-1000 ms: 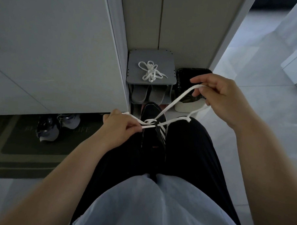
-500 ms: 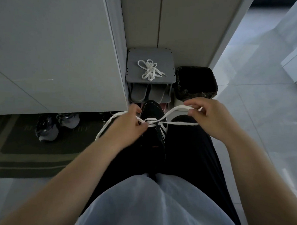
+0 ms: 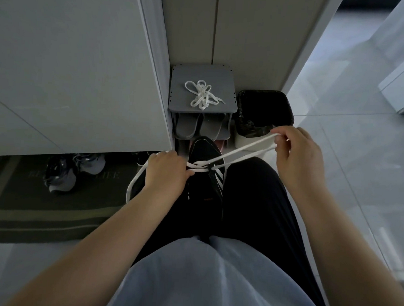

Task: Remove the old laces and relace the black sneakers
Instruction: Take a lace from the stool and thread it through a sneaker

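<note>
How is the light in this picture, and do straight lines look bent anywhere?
Head view: daylight brightens the floor tiles at right, with glare near the right edge. Head view: the black sneaker and the doormat lie in dim shade, little detail. Head view: the wide-angle lens leans and slightly bows the cabinet edge; the white lace is sharp.
</note>
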Demonstrator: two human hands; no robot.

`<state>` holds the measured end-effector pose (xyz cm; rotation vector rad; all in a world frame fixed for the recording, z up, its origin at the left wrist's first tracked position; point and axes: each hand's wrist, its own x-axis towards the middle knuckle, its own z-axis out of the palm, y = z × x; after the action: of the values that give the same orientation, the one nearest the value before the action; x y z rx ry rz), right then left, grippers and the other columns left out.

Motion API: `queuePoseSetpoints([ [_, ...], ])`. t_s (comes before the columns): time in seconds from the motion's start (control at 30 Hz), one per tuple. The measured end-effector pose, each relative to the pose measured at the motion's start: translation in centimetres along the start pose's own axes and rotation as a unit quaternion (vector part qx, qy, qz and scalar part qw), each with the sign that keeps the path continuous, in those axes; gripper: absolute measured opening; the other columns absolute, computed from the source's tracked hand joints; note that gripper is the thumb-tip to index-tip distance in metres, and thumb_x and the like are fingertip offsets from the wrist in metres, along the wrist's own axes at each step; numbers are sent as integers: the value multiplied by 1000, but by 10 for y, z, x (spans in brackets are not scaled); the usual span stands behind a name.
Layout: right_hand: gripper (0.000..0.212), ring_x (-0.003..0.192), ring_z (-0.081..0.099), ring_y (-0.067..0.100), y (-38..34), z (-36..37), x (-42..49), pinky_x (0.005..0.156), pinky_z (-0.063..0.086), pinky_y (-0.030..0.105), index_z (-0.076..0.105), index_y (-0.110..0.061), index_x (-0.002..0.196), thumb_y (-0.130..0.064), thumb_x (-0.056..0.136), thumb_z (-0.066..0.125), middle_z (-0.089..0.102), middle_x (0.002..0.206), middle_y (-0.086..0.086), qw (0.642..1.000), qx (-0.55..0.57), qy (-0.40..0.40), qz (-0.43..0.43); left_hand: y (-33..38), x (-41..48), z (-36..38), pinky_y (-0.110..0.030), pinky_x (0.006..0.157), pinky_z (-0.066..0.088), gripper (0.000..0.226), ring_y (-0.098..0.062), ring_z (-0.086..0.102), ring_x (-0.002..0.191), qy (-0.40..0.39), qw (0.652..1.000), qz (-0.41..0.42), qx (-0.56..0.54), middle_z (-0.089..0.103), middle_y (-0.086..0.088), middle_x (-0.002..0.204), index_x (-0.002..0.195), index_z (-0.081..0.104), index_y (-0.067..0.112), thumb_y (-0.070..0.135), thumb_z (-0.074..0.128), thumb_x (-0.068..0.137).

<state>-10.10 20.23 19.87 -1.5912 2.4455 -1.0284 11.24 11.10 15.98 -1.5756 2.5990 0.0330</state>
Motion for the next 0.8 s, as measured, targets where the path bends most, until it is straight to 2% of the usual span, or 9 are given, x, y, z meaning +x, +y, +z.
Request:
queuePoseSetpoints([
  [0.1, 17, 85, 61, 19, -4, 6, -2, 75, 46, 30, 57, -15, 103, -17, 98, 41, 61, 92, 0, 990, 114, -25, 75, -8, -10, -11, -28, 85, 27, 27, -13, 39, 97, 18, 983, 7, -182, 46, 5, 100, 91, 69, 24, 44, 50, 90],
  [0.17, 14, 80, 60, 18, -10, 15, -6, 72, 48, 31, 55, -18, 97, -16, 98, 41, 61, 86, 0, 975, 175, -59, 119, -13, -20, -31, -26, 90, 33, 21, -6, 44, 96, 62, 917, 4, -393, 48, 9, 102, 75, 63, 28, 34, 51, 91],
  [0.33, 17, 75, 60, 23, -28, 44, -21, 63, 48, 30, 57, -21, 85, -22, 97, 46, 65, 86, 10, 938, 157, -267, 154, -36, -35, -99, -29, 70, 54, 52, -10, 57, 56, 123, 517, -102, -841, 62, 5, 61, 53, 59, 20, 17, 34, 98],
  [0.37, 17, 81, 63, 27, -30, 50, -23, 71, 51, 36, 59, -17, 87, -24, 96, 47, 67, 89, 13, 935, 148, -283, 154, -43, -35, -102, -27, 60, 51, 45, -10, 50, 48, 152, 518, -128, -832, 57, 3, 56, 55, 53, 20, 16, 36, 96],
  [0.4, 18, 85, 64, 31, -31, 54, -24, 78, 51, 41, 60, -14, 87, -24, 96, 48, 68, 91, 16, 933, 149, -290, 155, -49, -34, -100, -25, 53, 45, 34, -9, 43, 44, 175, 576, -160, -782, 52, 3, 55, 61, 48, 17, 15, 39, 95],
  [0.5, 22, 82, 63, 33, -34, 60, -22, 82, 51, 43, 62, -5, 91, -25, 93, 52, 66, 91, 21, 919, 198, -286, 185, -52, -27, -73, -30, 59, 37, 11, -12, 46, 57, 129, 843, -159, -497, 49, 1, 68, 87, 45, 15, 23, 50, 91],
  [0.57, 24, 75, 57, 23, -35, 58, -18, 76, 48, 37, 61, -6, 90, -29, 93, 53, 63, 84, 16, 911, 235, -272, 204, -41, -28, -44, -30, 67, 40, 22, -15, 53, 72, 30, 930, -76, -358, 51, 5, 78, 101, 43, 20, 32, 57, 88],
  [0.67, 23, 73, 53, 14, -38, 51, -13, 73, 43, 29, 63, -10, 90, -31, 91, 54, 58, 80, 6, 904, 275, -255, 203, -18, -25, -5, -33, 79, 44, 26, -20, 54, 94, -30, 977, 26, -209, 52, 0, 99, 100, 50, 21, 42, 56, 87],
  [0.8, 18, 71, 52, 7, -37, 47, -13, 72, 42, 23, 65, -16, 88, -29, 92, 53, 59, 76, -1, 906, 282, -264, 173, -8, -15, 11, -35, 90, 41, 31, -23, 45, 107, -61, 986, 51, -149, 48, -3, 111, 104, 62, 18, 42, 45, 93],
])
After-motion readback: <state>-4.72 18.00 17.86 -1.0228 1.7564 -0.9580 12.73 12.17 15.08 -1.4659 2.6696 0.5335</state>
